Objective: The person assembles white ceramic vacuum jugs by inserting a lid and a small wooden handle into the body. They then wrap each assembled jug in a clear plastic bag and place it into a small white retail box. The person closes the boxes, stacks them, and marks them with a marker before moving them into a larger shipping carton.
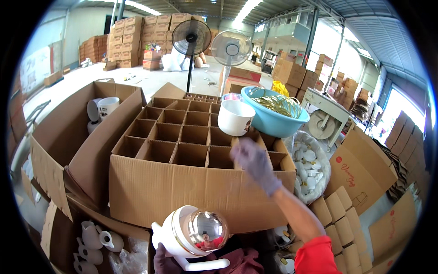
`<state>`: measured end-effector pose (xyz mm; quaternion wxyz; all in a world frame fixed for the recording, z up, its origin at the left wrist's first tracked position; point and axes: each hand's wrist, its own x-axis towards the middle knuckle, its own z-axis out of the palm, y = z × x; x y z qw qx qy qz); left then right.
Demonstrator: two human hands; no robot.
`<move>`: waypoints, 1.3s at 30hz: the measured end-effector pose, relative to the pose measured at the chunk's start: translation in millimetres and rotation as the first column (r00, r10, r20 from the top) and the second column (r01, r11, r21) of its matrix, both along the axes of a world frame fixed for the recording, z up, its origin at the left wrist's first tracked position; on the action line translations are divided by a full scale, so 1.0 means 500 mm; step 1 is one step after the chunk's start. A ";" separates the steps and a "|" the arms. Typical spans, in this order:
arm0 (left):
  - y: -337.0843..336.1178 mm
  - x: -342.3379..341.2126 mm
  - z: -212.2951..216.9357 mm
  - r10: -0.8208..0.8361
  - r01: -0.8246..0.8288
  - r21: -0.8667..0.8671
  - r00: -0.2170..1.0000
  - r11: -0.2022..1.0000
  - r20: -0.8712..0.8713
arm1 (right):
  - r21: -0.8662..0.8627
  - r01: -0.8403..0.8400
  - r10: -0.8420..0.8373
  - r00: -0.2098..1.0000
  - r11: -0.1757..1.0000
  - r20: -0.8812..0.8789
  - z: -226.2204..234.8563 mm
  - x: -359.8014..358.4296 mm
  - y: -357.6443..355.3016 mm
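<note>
At 9 o'clock an open carton [68, 137] holds white mugs [108, 106]. At 6 o'clock the left hand [165, 261], gloved, grips from below a white teapot [189, 237] with a shiny metal lid. The divided carton [182, 150] fills the centre. Over its 3 o'clock edge the right hand [255, 162] hovers open, blurred, holding nothing. A white cup [235, 118] and a blue basin [273, 116] stand at 1 o'clock.

White pot [182, 237] w/ silver lid [207, 229]
</note>
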<state>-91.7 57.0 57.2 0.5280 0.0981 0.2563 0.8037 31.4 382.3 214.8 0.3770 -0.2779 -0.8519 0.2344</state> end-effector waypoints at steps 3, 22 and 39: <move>0.018 0.013 0.014 0.009 -0.009 0.018 1.000 1.000 0.003 | 0.389 0.382 -0.371 0.923 0.839 -0.105 -0.010 -0.007 0.248; -0.109 0.035 -0.074 -0.094 0.080 -0.148 0.992 0.986 -0.087 | 0.055 -0.309 0.117 0.511 0.949 0.852 -0.084 0.387 -0.326; -0.061 0.135 -0.036 -0.318 0.003 -0.522 0.796 0.853 -0.515 | -0.303 -0.021 -0.004 0.997 0.953 -0.082 -0.311 0.397 -0.413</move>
